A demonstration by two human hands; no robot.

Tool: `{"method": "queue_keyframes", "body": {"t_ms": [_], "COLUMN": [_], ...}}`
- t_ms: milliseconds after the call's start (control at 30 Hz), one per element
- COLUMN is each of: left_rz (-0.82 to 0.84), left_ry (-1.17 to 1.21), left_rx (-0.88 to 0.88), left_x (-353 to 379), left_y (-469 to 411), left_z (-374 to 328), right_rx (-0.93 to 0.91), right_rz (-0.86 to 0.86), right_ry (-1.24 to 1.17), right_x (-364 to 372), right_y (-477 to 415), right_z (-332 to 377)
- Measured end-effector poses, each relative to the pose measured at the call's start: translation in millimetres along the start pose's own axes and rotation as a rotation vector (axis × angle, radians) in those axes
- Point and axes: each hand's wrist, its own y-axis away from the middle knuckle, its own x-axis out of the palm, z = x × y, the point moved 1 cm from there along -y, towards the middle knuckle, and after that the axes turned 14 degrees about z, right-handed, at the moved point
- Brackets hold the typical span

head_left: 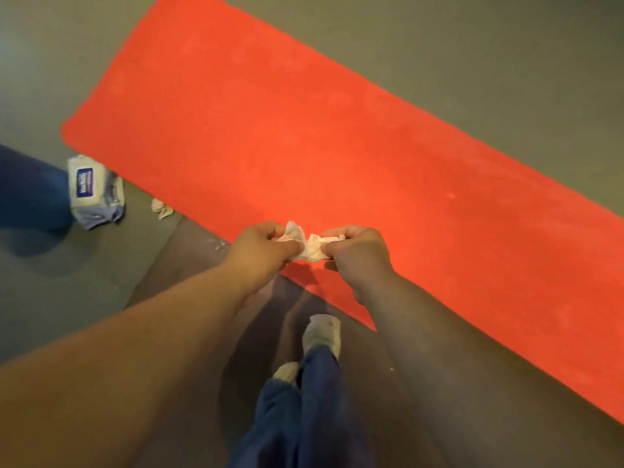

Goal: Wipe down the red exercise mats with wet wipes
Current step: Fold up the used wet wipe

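Red mat (304, 130) lies flat on the grey floor (472, 45), running from the upper left of the frame to the lower right. At centre, over its near edge, I see the left hand (263, 251) and right hand (358, 255) close together, each pinching one end of a crumpled white wipe (309, 246) bunched between them. A pack of wipes (94, 194) sits on the floor at the left edge, near the mat's corner. Beside it lies a small pale scrap (162, 208), possibly a used wipe; it is too blurred to tell.
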Motion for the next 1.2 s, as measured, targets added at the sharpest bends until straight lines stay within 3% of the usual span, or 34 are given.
{"method": "queue_keyframes", "body": {"t_ms": [233,433,567,667,767,900,1033,1200], "left_rz": [-0.151,0.040,-0.146,-0.220,-0.180,-0.116,-0.110,-0.182], "left_ry": [0.092,0.216,0.179,-0.031,-0.205,-0.317,-0.367,-0.509], "left_rx": [-0.003,-0.002,-0.046,-0.112,-0.124,-0.142,-0.104,-0.027], "left_x": [-116.4,-182.6,-246.2,-301.9,-343.9,-365.9,-368.8,-369.5], "left_y": [3.4,-11.9,-34.4,-52.4,-69.2,-100.8,-155.5,-230.9], "left_z": [5.2,23.5,50.2,72.8,94.2,131.7,179.7,222.7], "right_rx": [0.040,0.155,0.237,0.250,0.229,0.160,0.094,0.028], "right_rz": [0.220,0.339,0.418,0.362,0.257,0.174,0.186,0.119], "right_ry": [0.027,-0.010,-0.040,0.003,0.094,0.466,0.683,0.634], "right_x": [90.8,176.6,232.8,269.3,294.4,320.3,340.1,340.4], "right_y": [-51.8,-80.2,-101.7,-120.8,-148.3,-199.4,-249.9,-304.9], "right_z": [45.4,76.8,78.6,70.9,57.2,23.3,-23.0,-71.2]}}
